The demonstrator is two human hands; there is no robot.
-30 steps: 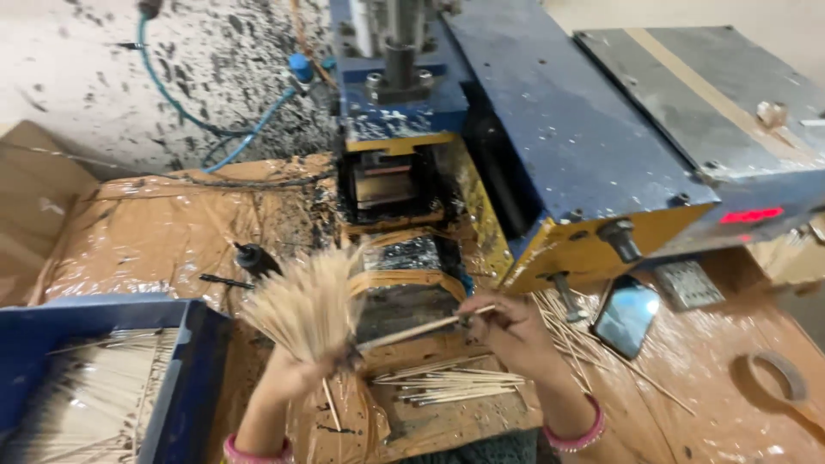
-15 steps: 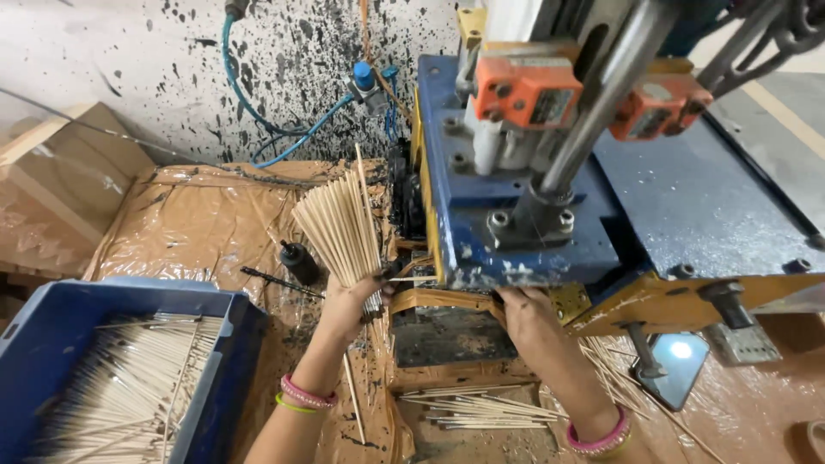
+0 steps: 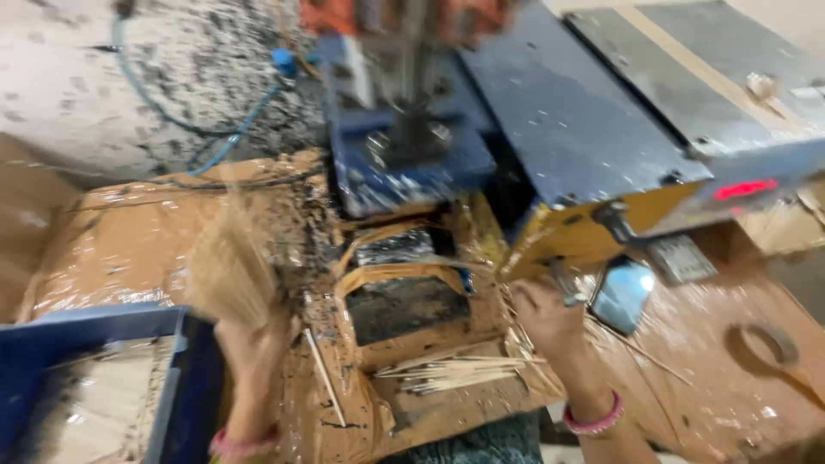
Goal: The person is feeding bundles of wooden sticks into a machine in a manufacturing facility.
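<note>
A blurred fan of thin pale sticks [image 3: 230,273] stands up out of the left hand [image 3: 249,344], which is clenched around the bundle's lower end, left of the blue machine [image 3: 550,129] and just above the blue bin [image 3: 185,378] of more sticks. The right hand [image 3: 550,320] is raised below the machine's yellow front edge [image 3: 584,236]; how far its fingers are curled cannot be told through the blur. A loose heap of sticks [image 3: 455,374] lies on the brown taped worktop [image 3: 120,249] between the two hands, in front of the machine
</note>
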